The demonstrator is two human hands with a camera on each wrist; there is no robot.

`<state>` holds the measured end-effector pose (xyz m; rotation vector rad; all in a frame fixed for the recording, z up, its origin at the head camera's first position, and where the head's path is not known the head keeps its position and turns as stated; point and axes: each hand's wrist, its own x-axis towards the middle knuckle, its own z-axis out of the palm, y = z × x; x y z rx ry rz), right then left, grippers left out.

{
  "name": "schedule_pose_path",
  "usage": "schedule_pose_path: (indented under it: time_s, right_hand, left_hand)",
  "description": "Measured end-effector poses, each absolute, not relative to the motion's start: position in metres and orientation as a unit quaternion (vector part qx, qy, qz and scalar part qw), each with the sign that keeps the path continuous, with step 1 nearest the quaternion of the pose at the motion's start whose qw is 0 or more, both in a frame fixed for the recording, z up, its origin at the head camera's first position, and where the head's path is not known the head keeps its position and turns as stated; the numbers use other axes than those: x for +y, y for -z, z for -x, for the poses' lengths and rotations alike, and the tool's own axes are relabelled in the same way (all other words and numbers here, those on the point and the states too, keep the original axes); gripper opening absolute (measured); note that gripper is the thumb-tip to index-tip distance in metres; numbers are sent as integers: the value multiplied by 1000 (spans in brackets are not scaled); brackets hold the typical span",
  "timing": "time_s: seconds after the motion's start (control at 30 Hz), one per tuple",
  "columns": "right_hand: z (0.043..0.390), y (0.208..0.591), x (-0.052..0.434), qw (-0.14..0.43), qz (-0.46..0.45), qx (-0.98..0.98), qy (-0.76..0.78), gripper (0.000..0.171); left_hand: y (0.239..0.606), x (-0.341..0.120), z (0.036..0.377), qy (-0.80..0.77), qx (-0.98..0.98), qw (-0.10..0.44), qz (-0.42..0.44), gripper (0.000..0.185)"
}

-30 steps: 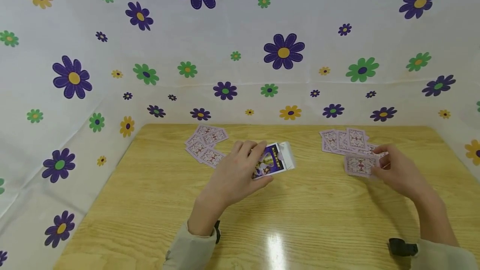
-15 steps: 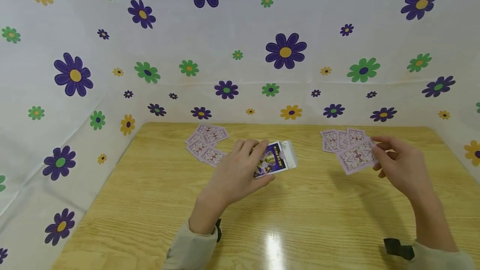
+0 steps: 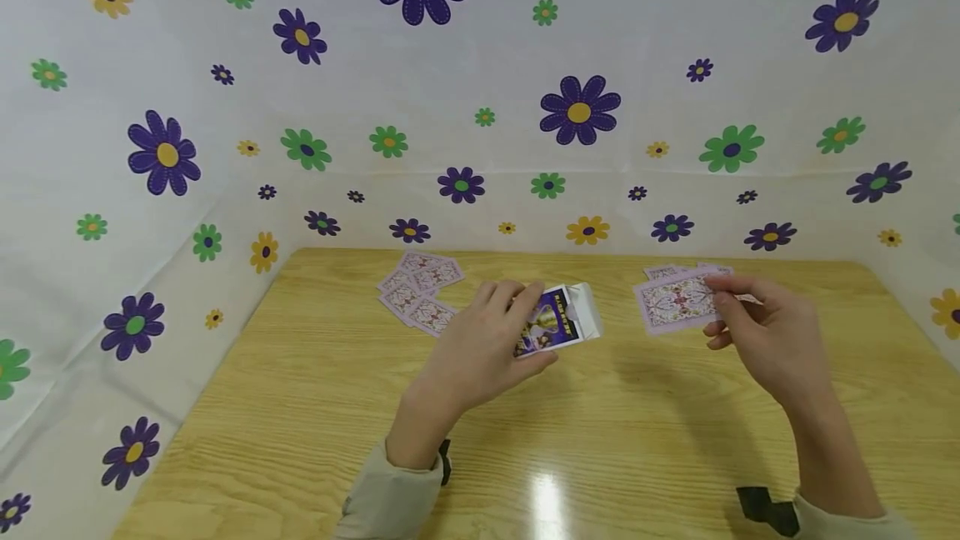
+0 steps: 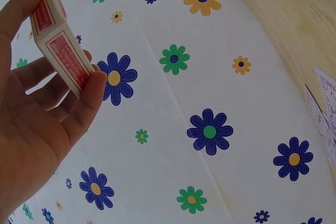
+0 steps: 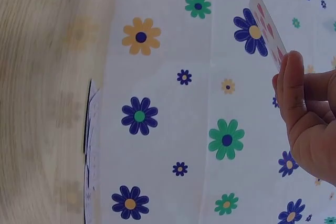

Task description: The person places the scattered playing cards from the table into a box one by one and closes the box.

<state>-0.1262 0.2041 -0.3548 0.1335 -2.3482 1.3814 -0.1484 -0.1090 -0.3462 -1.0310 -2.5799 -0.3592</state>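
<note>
My left hand (image 3: 487, 340) grips a purple card box (image 3: 557, 322) with its white flap open, held just above the middle of the wooden table (image 3: 315, 407). In the left wrist view the fingers (image 4: 31, 108) wrap the box (image 4: 58, 40), seen from its red-printed side. My right hand (image 3: 750, 327) pinches a playing card (image 3: 675, 302) with a pink patterned back, lifted off the table to the right of the box. In the right wrist view the card (image 5: 268, 27) shows red pips above my fingers (image 5: 299, 103).
A loose spread of face-down cards (image 3: 420, 290) lies at the back left of the table. A few more cards (image 3: 663, 272) lie at the back right, mostly hidden behind the held card. Flowered cloth (image 3: 480, 90) walls the table on three sides.
My right hand has picked a card from the right pile, lifted it and carried it leftward toward the box. The left hand with the box has stayed put.
</note>
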Motion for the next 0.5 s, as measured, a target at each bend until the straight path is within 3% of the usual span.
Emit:
schedule_pose_path:
  time_s: [0.5]
  right_hand:
    - [118,333,156,209,-117,-780,-578,26]
  left_hand:
    - [347,-110,149,110,-910,174,361,76]
